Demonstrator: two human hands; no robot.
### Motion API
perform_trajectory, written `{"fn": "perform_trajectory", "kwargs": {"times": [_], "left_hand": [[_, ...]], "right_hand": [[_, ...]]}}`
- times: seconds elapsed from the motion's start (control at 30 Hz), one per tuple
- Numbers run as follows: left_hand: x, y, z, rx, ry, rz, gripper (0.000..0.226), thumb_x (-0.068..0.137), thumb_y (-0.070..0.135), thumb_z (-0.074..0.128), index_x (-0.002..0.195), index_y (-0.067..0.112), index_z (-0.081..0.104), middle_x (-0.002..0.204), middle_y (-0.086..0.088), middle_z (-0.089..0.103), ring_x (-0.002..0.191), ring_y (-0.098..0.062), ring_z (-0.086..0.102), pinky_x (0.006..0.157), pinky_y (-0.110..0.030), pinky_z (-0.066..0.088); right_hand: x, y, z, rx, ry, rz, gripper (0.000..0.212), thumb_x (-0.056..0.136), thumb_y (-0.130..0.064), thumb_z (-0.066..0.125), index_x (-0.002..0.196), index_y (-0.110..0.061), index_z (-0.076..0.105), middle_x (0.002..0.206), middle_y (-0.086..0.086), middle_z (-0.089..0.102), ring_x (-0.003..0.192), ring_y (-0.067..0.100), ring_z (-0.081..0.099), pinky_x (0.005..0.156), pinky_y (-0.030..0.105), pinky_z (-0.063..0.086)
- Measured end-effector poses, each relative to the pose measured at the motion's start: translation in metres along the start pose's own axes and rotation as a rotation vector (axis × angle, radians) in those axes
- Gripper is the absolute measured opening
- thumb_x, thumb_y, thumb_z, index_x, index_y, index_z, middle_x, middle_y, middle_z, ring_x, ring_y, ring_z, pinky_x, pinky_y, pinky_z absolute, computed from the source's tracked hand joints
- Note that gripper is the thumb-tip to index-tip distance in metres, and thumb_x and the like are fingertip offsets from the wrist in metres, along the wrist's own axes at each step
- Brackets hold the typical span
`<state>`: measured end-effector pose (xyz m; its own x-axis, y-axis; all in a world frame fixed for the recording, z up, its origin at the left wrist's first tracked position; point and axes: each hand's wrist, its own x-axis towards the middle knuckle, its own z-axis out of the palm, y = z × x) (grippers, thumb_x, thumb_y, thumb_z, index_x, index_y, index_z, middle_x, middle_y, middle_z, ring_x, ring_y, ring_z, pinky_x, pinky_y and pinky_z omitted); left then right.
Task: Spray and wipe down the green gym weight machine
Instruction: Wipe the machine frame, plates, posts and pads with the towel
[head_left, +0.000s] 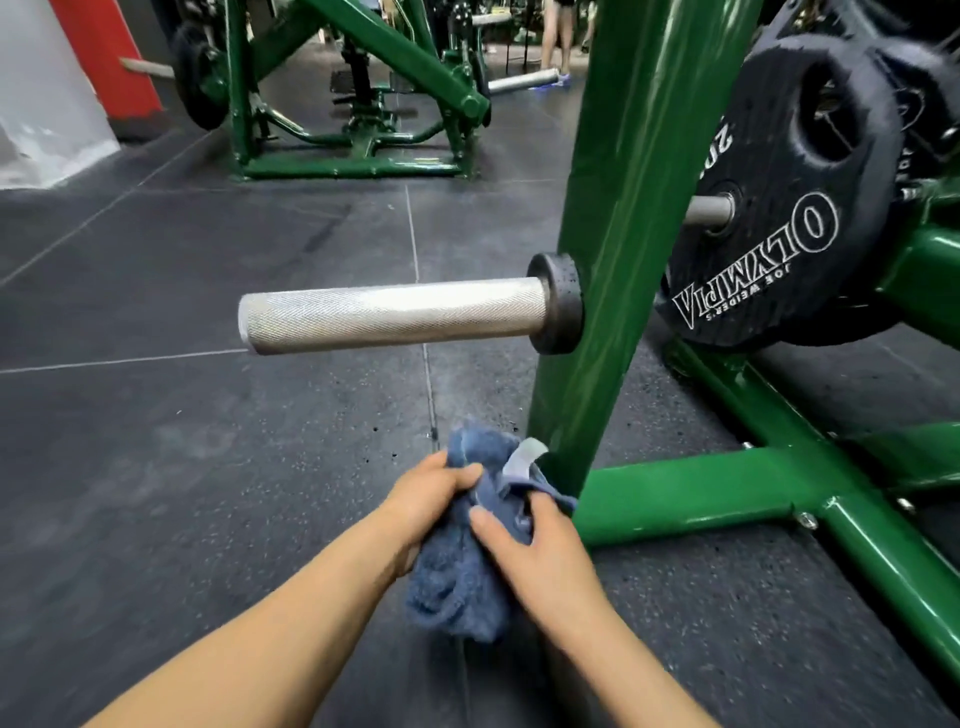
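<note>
A blue towel (460, 587) with a grey tag is bunched between both my hands, low in the middle of the view. My left hand (431, 493) grips its upper left side with curled fingers. My right hand (535, 545) holds its right side, thumb across the cloth. Just right of the towel rises the green upright post (618, 218) of the weight machine, joined to a green base bar (691, 493) on the floor. A knurled silver peg (389, 314) sticks out leftward from the post above my hands. No spray bottle is in view.
A black Olympia weight plate (774, 208) hangs on the machine behind the post. Another green machine (353, 98) stands farther back on the dark rubber floor (182, 441). A red and white wall (62, 78) is at far left; a person's legs show at the top.
</note>
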<state>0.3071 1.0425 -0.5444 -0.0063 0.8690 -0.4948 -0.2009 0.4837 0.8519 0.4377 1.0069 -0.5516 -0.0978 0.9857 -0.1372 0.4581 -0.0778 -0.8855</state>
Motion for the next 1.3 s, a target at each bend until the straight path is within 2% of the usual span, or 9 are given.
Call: {"fn": "perform_trajectory", "kwargs": {"times": [0.07,0.17,0.3,0.43,0.6,0.77,0.93,1.1,1.3], "left_hand": [[0.0,0.016,0.004,-0.144,0.114,0.084,0.024,0.098,0.008,0.047,0.12,0.006,0.059,0.111,-0.021,0.067,0.091,-0.032,0.065,0.081,-0.041,0.055],[-0.002,0.044,0.024,-0.143,0.175,0.241,0.016,0.098,0.023,0.054,0.111,0.017,0.061,0.11,-0.012,0.069,0.096,-0.028,0.067,0.088,-0.044,0.054],[-0.001,0.056,0.064,0.187,0.25,0.441,0.027,0.096,0.039,0.05,0.115,0.023,0.059,0.124,-0.005,0.059,0.112,-0.022,0.058,0.103,-0.04,0.043],[0.021,0.046,0.071,0.494,0.337,0.37,0.046,0.099,0.047,0.037,0.126,0.013,0.052,0.137,-0.014,0.045,0.124,-0.035,0.044,0.107,-0.043,0.034],[0.026,-0.005,0.059,0.522,0.211,0.056,0.041,0.101,0.038,0.037,0.128,0.011,0.051,0.134,-0.02,0.049,0.121,-0.034,0.049,0.104,-0.036,0.038],[-0.011,0.012,0.072,0.471,0.39,0.433,0.026,0.099,0.029,0.043,0.077,0.015,0.043,0.117,-0.015,0.05,0.109,-0.032,0.048,0.099,-0.039,0.037],[-0.016,0.032,0.085,0.583,0.453,0.539,0.052,0.087,0.052,0.026,0.108,0.017,0.058,0.135,-0.001,0.043,0.122,-0.025,0.041,0.104,-0.035,0.033],[0.021,0.046,0.077,0.544,0.401,0.393,0.034,0.1,0.04,0.032,0.109,0.016,0.055,0.131,-0.009,0.045,0.119,-0.033,0.044,0.103,-0.045,0.036],[0.052,0.028,0.062,0.63,0.237,0.206,0.037,0.103,0.028,0.027,0.121,0.007,0.052,0.135,-0.019,0.046,0.126,-0.035,0.04,0.107,-0.043,0.031]], "right_hand": [[0.006,-0.011,-0.015,0.068,0.177,-0.117,0.013,0.086,-0.021,0.067,0.093,-0.03,0.059,0.09,-0.018,0.064,0.08,-0.009,0.059,0.079,0.005,0.043],[0.008,-0.011,-0.035,0.163,0.498,-0.208,0.021,0.071,-0.012,0.048,0.078,-0.026,0.061,0.079,-0.008,0.066,0.076,0.001,0.06,0.073,0.011,0.044],[0.015,-0.003,-0.051,0.129,0.657,-0.236,0.035,0.072,-0.002,0.048,0.102,-0.017,0.059,0.1,0.001,0.06,0.096,0.018,0.057,0.089,0.031,0.045],[0.025,-0.015,-0.055,0.033,0.592,-0.276,0.059,0.079,-0.005,0.044,0.137,-0.012,0.048,0.133,-0.001,0.053,0.124,0.015,0.047,0.107,0.031,0.034],[0.035,-0.026,-0.045,0.188,0.572,-0.278,0.067,0.074,-0.011,0.034,0.139,-0.02,0.05,0.134,-0.005,0.058,0.125,0.008,0.052,0.105,0.026,0.039],[0.044,-0.024,-0.039,0.344,0.653,-0.296,0.063,0.075,0.003,0.037,0.131,-0.016,0.058,0.127,-0.002,0.063,0.122,0.007,0.056,0.105,0.026,0.042],[0.05,-0.022,-0.039,0.401,0.686,-0.288,0.058,0.078,0.01,0.038,0.127,-0.01,0.063,0.122,0.001,0.066,0.118,0.011,0.06,0.104,0.035,0.046],[0.05,-0.02,-0.041,0.374,0.687,-0.269,0.061,0.079,0.015,0.04,0.127,-0.014,0.063,0.123,-0.006,0.066,0.118,0.005,0.058,0.103,0.023,0.044],[0.051,-0.014,-0.041,0.393,0.624,-0.297,0.064,0.077,0.01,0.038,0.132,-0.015,0.06,0.127,-0.006,0.063,0.122,0.007,0.056,0.108,0.037,0.043]]}}
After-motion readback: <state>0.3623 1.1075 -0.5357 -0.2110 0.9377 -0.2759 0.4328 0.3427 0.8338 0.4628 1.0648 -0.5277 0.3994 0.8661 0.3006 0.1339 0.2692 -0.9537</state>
